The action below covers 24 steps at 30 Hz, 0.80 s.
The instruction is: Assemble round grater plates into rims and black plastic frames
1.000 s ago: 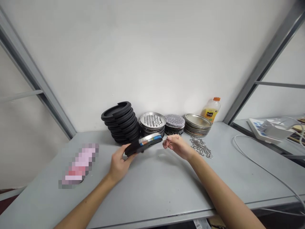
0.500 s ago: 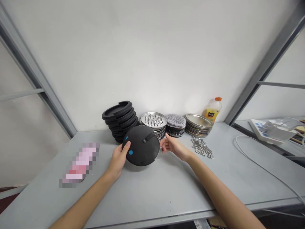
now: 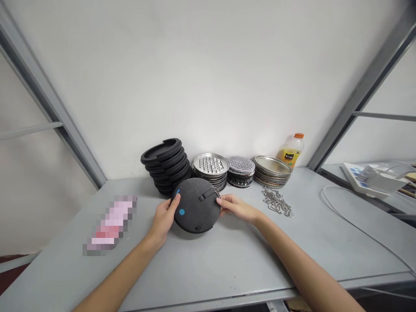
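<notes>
A round black disc [image 3: 196,212] with two blue dots and a black tab on its face is held up, tilted, above the table. My left hand [image 3: 165,216] grips its left edge, thumb on the face near the blue dots. At the right edge my right hand [image 3: 235,207] pinches the rim, its thumb against a small metal clip [image 3: 217,192] by the tab. Fingers behind the disc are hidden. Just behind it stand a stack of black rimmed trays [image 3: 167,162] and a stack of round metal grater plates [image 3: 211,164].
Further right are a smaller stack of grater discs [image 3: 240,165], plain metal discs [image 3: 273,165], a juice bottle [image 3: 290,151] and a pile of metal clips [image 3: 276,201]. A blurred pink object [image 3: 112,223] lies left. A white cable [image 3: 354,223] crosses the right side of the table [image 3: 201,268].
My right hand has closed in on the disc's right edge, by the metal clip. The disc, in my left hand, sits slightly lower and further right in view.
</notes>
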Tool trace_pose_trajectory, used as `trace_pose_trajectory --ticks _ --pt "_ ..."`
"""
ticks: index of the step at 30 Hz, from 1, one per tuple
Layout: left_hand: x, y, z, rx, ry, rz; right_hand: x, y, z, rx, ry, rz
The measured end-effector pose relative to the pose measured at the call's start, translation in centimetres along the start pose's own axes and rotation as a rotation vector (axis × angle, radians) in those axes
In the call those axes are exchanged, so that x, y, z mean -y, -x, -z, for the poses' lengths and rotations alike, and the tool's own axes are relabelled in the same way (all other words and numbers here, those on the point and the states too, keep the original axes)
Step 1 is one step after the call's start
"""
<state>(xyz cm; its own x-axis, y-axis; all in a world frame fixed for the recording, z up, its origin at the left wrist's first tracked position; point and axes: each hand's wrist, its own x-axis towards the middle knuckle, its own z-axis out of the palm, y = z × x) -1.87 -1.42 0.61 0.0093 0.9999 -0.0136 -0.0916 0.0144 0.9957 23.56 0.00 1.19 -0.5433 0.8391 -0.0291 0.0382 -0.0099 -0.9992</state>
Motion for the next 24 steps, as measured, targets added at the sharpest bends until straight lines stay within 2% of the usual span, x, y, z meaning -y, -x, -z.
trace_pose_trajectory --ticks 4,11,14,17,19,22,24 --pt "0.1 -0.1 0.0 0.05 0.021 -0.01 -0.3 -0.3 0.2 -0.085 -0.066 -0.009" --pt "-0.2 0.1 -0.3 0.106 0.018 -0.067 0.5 -0.1 0.2 -0.238 0.079 0.066" --pt "-0.3 0.2 -0.3 0.13 -0.032 -0.144 0.7 -0.1 0.2 -0.275 0.084 0.102" --pt "-0.2 0.2 0.0 0.099 -0.199 -0.367 0.6 -0.1 0.4 -0.333 0.035 0.124" --pt "-0.2 0.2 0.4 0.09 -0.386 -0.635 0.5 -0.2 0.8 -0.372 -0.027 0.124" --pt "-0.3 0.4 0.9 0.183 -0.661 -1.102 0.5 0.0 1.1 -0.356 -0.106 0.102" --pt "-0.6 0.6 0.9 0.221 -0.77 -1.273 0.7 0.1 1.0 -0.291 -0.128 0.073"
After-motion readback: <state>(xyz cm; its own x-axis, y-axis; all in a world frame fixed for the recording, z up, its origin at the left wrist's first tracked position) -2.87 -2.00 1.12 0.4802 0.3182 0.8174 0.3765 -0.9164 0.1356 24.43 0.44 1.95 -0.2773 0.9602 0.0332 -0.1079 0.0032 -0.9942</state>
